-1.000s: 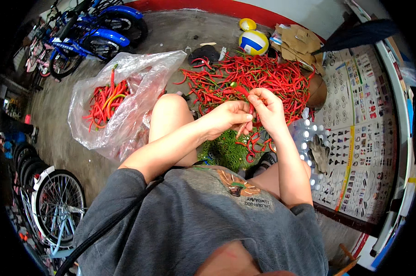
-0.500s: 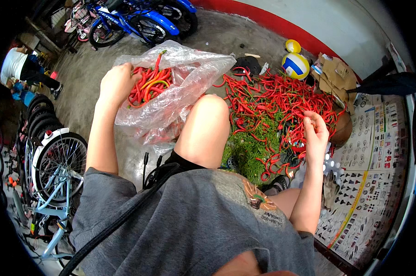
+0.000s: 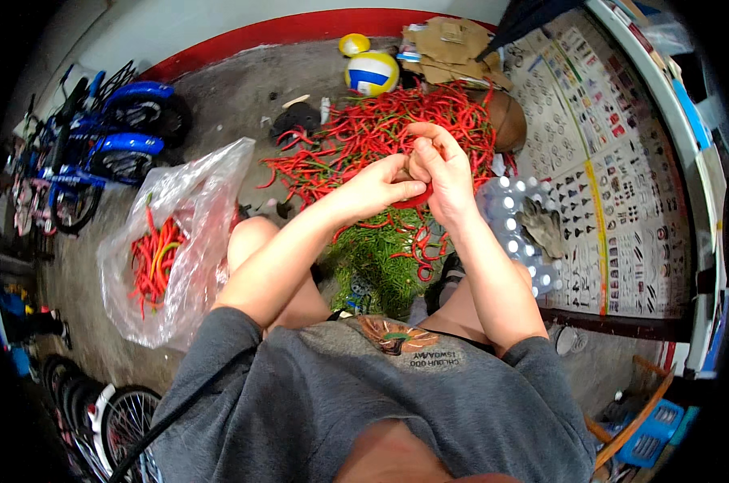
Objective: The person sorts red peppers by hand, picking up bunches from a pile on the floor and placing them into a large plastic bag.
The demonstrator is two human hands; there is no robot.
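In front of my knees both hands meet over a heap of long red chili peppers [image 3: 364, 121]. My left hand [image 3: 385, 182] is closed, thumb and fingertips together, and a red chili pepper [image 3: 415, 201] shows just below its thumb. Touching it is my right hand [image 3: 447, 173], its thumb and forefinger pinched; what lies between them is hidden. Nearer me is a pile of green stems [image 3: 381, 262] with a few red peppers along its edge. On my left, a clear plastic bag [image 3: 211, 181] stands open with red peppers [image 3: 157, 258] inside.
Behind the heap lie two balls, a volleyball [image 3: 372, 74] and a small yellow one [image 3: 353, 44], with flattened cardboard [image 3: 449, 48]. Bottles with white caps [image 3: 505, 205] and a grey glove [image 3: 542, 228] are at my right. Bicycles [image 3: 131, 121] stand left.
My left hand has left the plastic bag and come across to my right hand over the heap. My view has turned right, so the bag now appears further left.
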